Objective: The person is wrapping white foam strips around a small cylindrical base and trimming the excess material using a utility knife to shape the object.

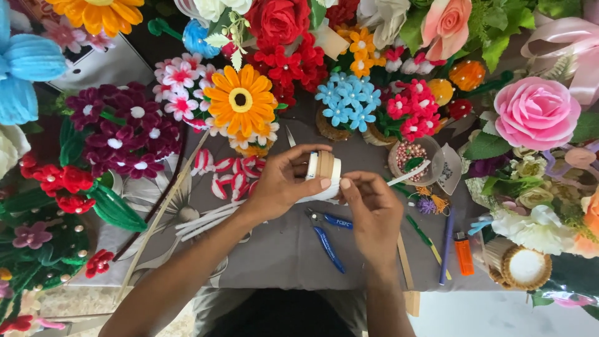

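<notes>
Small white-and-tan roll of tape (324,170), tilted on edge, gripped in the fingers of the left hand (281,184), just beside the fingertips of the right hand (373,209), raised above blue-handled pliers (327,240) on the surface.

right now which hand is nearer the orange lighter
Right. The right hand sits just left of the orange lighter; the left hand is farther left, gripping the white roll.

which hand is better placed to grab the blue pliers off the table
Right, probably. The right hand only pinches at the edge of the white roll, and the blue-handled pliers lie directly beside it. The left hand wraps the roll, carrying it.
</notes>
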